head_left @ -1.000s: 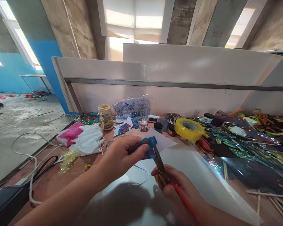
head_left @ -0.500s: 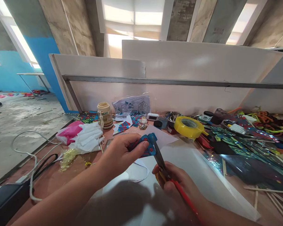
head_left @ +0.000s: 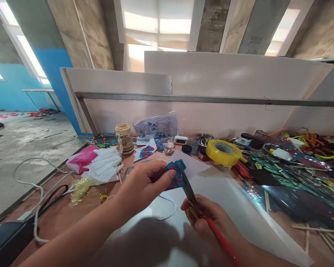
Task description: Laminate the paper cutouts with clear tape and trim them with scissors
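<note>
My left hand [head_left: 150, 180] pinches a blue and red patterned cutout [head_left: 176, 172] between thumb and fingers, above the table. My right hand [head_left: 208, 218] is wrapped round scissors [head_left: 189, 193] with dark metal blades and red and yellow handles. The blades point up and to the left, and their tips meet the right edge of the cutout. How far apart the blades are is hard to make out. Beneath both hands lies a large white sheet [head_left: 225, 200], with a thin curled paper offcut [head_left: 168, 215] below my left hand.
Yellow tape [head_left: 224, 151], a small glitter jar [head_left: 169, 147] and a decorated jar [head_left: 124, 139] stand toward the back. White tissue and a pink bag [head_left: 83, 157] lie left, near a white cable [head_left: 37, 200]. Craft strips [head_left: 284, 163] and wooden sticks [head_left: 320, 228] cover the right side.
The view has tilted slightly, so everything sits a little lower. The cutout has turned a little at the scissor blades; both hands keep their grip.
</note>
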`<state>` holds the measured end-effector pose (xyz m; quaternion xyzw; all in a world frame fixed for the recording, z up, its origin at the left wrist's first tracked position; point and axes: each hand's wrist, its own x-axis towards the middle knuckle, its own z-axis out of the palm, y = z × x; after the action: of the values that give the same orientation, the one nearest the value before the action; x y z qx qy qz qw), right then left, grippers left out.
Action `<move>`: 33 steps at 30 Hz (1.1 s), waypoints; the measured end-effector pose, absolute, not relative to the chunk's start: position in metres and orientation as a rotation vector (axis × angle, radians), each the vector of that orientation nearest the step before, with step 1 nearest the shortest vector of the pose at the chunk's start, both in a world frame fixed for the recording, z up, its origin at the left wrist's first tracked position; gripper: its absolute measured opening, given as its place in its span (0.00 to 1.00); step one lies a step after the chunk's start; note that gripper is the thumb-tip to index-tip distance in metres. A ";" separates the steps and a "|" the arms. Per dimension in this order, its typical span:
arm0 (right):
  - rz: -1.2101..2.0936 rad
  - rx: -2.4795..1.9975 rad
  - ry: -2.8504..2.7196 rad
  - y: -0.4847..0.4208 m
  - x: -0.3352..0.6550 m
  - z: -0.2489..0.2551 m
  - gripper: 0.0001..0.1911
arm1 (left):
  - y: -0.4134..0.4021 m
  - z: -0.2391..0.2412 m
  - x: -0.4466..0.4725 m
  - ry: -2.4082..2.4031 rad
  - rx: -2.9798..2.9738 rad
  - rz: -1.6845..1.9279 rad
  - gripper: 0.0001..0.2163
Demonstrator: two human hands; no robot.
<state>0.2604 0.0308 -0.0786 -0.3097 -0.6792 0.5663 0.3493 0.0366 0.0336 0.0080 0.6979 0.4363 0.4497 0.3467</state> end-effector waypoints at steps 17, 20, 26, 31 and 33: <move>1.494 -0.788 -1.768 0.030 0.259 -0.077 0.36 | 0.034 0.007 0.035 1.189 1.846 1.095 0.17; 1.485 -0.785 -1.744 0.029 0.259 -0.076 0.35 | 0.034 0.008 0.037 1.190 1.799 1.077 0.18; 1.432 -0.851 -1.783 0.030 0.261 -0.078 0.37 | 0.033 0.011 0.039 1.155 1.754 1.105 0.16; 1.452 -0.916 -1.728 0.031 0.260 -0.078 0.40 | 0.032 0.009 0.037 1.181 1.763 1.150 0.17; 1.446 -0.922 -1.731 0.030 0.260 -0.077 0.40 | 0.032 0.008 0.037 1.172 1.753 1.153 0.17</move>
<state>0.2602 0.0305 -0.0768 -0.3553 -0.6666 0.5568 0.3454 0.0367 0.0316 0.0081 0.6804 0.4549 0.4474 0.3606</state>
